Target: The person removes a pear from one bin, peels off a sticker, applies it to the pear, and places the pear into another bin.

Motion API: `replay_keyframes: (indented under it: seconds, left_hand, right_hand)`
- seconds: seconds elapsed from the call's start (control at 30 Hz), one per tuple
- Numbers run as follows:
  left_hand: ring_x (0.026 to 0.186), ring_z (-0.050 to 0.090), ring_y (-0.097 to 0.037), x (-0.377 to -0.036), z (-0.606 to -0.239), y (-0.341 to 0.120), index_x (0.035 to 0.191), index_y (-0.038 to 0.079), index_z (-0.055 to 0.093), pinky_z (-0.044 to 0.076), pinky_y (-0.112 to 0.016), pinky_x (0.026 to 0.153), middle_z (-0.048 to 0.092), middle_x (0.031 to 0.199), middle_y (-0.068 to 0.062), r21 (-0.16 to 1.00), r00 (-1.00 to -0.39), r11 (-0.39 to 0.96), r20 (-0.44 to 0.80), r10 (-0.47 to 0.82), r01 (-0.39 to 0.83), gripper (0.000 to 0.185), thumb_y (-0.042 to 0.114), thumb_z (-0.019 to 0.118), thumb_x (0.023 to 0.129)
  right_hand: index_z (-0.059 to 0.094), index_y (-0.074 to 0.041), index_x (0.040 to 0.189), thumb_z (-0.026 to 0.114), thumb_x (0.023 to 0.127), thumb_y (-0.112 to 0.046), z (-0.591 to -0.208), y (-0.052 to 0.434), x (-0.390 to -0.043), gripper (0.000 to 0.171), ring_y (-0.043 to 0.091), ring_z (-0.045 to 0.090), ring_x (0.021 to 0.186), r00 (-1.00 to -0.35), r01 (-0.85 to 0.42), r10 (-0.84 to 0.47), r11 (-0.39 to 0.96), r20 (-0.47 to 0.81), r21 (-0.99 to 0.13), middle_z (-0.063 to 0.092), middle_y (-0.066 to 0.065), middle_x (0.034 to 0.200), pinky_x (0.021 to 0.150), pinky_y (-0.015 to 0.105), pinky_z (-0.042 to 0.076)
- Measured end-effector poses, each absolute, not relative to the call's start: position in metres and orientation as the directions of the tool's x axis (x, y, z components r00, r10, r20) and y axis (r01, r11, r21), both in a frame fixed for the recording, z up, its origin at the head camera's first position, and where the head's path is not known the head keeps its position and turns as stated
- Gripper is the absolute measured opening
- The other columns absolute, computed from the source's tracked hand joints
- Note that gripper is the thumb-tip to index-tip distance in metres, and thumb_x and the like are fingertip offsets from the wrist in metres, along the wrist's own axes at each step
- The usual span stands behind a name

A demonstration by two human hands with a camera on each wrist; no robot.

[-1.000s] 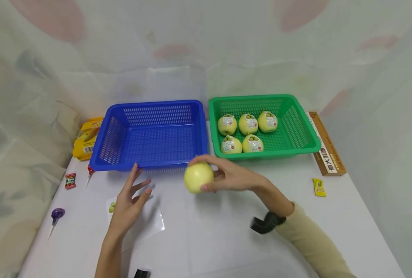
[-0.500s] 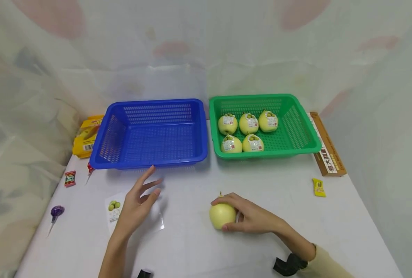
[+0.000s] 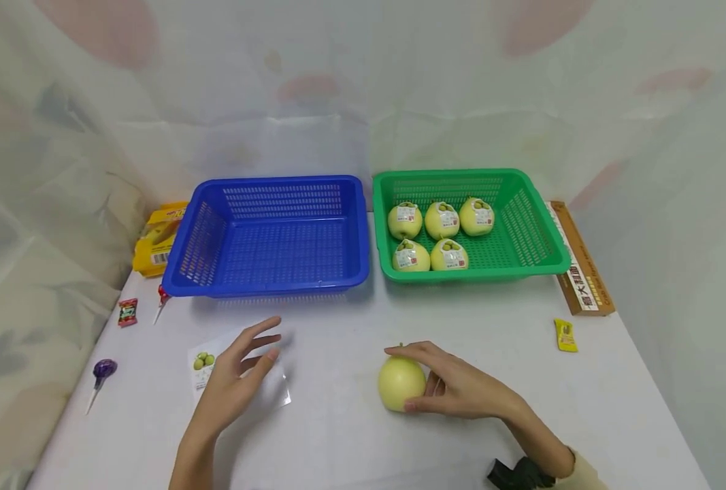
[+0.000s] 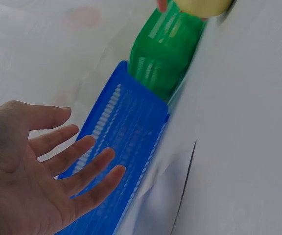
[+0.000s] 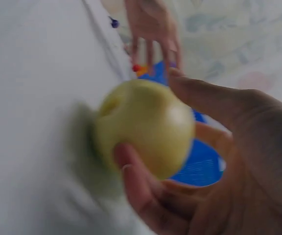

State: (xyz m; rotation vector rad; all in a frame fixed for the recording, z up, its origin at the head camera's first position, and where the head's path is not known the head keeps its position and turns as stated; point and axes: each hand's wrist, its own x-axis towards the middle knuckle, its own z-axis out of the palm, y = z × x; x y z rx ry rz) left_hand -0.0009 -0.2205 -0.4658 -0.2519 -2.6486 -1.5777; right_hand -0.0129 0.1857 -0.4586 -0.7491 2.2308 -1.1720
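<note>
My right hand (image 3: 460, 384) holds a round pale yellow pear (image 3: 398, 384) low over the white table, its stem pointing to the back. In the right wrist view the thumb and fingers curve around the pear (image 5: 146, 129), which carries no label on the sides that show. My left hand (image 3: 234, 381) hovers with spread fingers and holds nothing. Below it lies a clear plastic bag (image 3: 279, 391) printed with green fruit, partly hidden by the hand. In the left wrist view the palm and loose fingers of the left hand (image 4: 48, 176) show plainly.
Behind the hands stand a blue basket (image 3: 265, 289) with a bare floor and a green basket (image 3: 516, 262) with several labelled, bagged pears (image 3: 442, 219). Yellow packet (image 3: 157, 241), red candy (image 3: 127, 312) and lollipops (image 3: 104, 369) lie left; a brown box (image 3: 586, 272) and yellow candy (image 3: 565, 335) lie right.
My right hand has brought the pear from beside the blue basket's front rim to the right and nearer me, down to the table. My left hand has drifted slightly away from that rim.
</note>
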Motion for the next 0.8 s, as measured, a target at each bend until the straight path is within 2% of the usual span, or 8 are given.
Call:
replay_keyframes:
  seconds: [0.1,0.23,0.3,0.37,0.43,0.53,0.63,0.8]
  left_hand:
    - [0.127,0.067,0.003,0.017,-0.462,-0.234,0.154,0.025,0.059,0.057,-0.011,0.096,0.064,0.153,-0.007,0.845,-0.992,0.523,0.125,0.016,0.114,0.049,0.010,0.066,0.108]
    - [0.117,0.063,0.014,0.042,-0.466,-0.259,0.151,0.019,0.063,0.051,-0.001,0.089,0.067,0.147,-0.001,0.802,-0.975,0.596,0.109,-0.194,-0.029,0.047,0.010,0.070,0.106]
    - [0.109,0.058,0.020,0.052,-0.470,-0.271,0.149,0.016,0.064,0.047,0.003,0.084,0.067,0.143,-0.004,0.766,-0.950,0.632,0.097,-0.296,-0.118,0.046,0.010,0.072,0.104]
    - [0.101,0.053,0.023,0.060,-0.475,-0.280,0.148,0.014,0.065,0.044,0.006,0.079,0.067,0.141,-0.009,0.727,-0.921,0.653,0.074,-0.382,-0.213,0.046,0.010,0.074,0.103]
    - [0.097,0.055,0.016,0.065,-0.481,-0.287,0.146,0.011,0.066,0.041,0.005,0.072,0.066,0.138,-0.014,0.677,-0.903,0.677,0.045,-0.428,-0.287,0.045,0.009,0.074,0.102]
    - [0.099,0.064,-0.008,0.068,-0.489,-0.292,0.143,0.006,0.066,0.041,-0.001,0.066,0.064,0.133,-0.019,0.608,-0.897,0.706,-0.023,-0.441,-0.362,0.045,0.007,0.076,0.099]
    - [0.104,0.065,-0.032,0.068,-0.495,-0.293,0.140,0.000,0.064,0.042,-0.009,0.066,0.060,0.129,-0.023,0.555,-0.908,0.740,-0.074,-0.412,-0.381,0.045,0.006,0.078,0.097]
    - [0.105,0.065,-0.035,0.071,-0.500,-0.293,0.140,-0.004,0.057,0.038,-0.007,0.069,0.061,0.130,-0.025,0.553,-0.906,0.736,-0.092,-0.413,-0.391,0.053,0.005,0.082,0.094]
  right_hand:
    - [0.046,-0.040,0.162,0.080,0.098,-0.049,-0.440,0.187,-0.007,0.073,0.002,0.067,0.079,-0.740,-0.237,-0.647,0.507,-0.184,-0.829,0.058,0.005,0.149,0.071,0.023,0.062]
    - [0.050,-0.040,0.159,0.077,0.101,-0.045,-0.416,0.173,0.000,0.065,0.000,0.066,0.081,-0.752,-0.289,-0.651,0.463,-0.100,-0.838,0.061,0.003,0.144,0.071,0.022,0.062]
    - [0.053,-0.036,0.157,0.077,0.101,-0.041,-0.410,0.153,0.002,0.061,-0.001,0.067,0.084,-0.722,-0.306,-0.690,0.385,-0.051,-0.871,0.063,0.001,0.141,0.072,0.022,0.063]
    - [0.056,-0.032,0.153,0.078,0.102,-0.036,-0.408,0.126,0.003,0.055,-0.003,0.069,0.087,-0.664,-0.285,-0.747,0.293,-0.033,-0.913,0.065,0.000,0.141,0.075,0.022,0.065]
    - [0.059,-0.029,0.149,0.077,0.103,-0.033,-0.412,0.090,0.001,0.049,-0.006,0.070,0.088,-0.604,-0.238,-0.796,0.229,-0.040,-0.944,0.067,0.000,0.139,0.077,0.021,0.065]
    - [0.064,-0.021,0.144,0.075,0.105,-0.028,-0.424,0.029,-0.004,0.041,-0.009,0.070,0.093,-0.555,-0.175,-0.830,0.189,-0.062,-0.966,0.070,0.001,0.139,0.082,0.017,0.064]
    - [0.065,-0.015,0.143,0.071,0.107,-0.027,-0.438,-0.030,-0.011,0.038,-0.008,0.070,0.101,-0.554,-0.183,-0.829,0.210,-0.076,-0.960,0.071,0.002,0.143,0.085,0.012,0.060]
    - [0.064,-0.013,0.148,0.069,0.108,-0.027,-0.462,-0.099,-0.029,0.043,0.001,0.070,0.125,-0.615,-0.367,-0.785,0.366,-0.072,-0.855,0.068,-0.002,0.151,0.094,0.006,0.053]
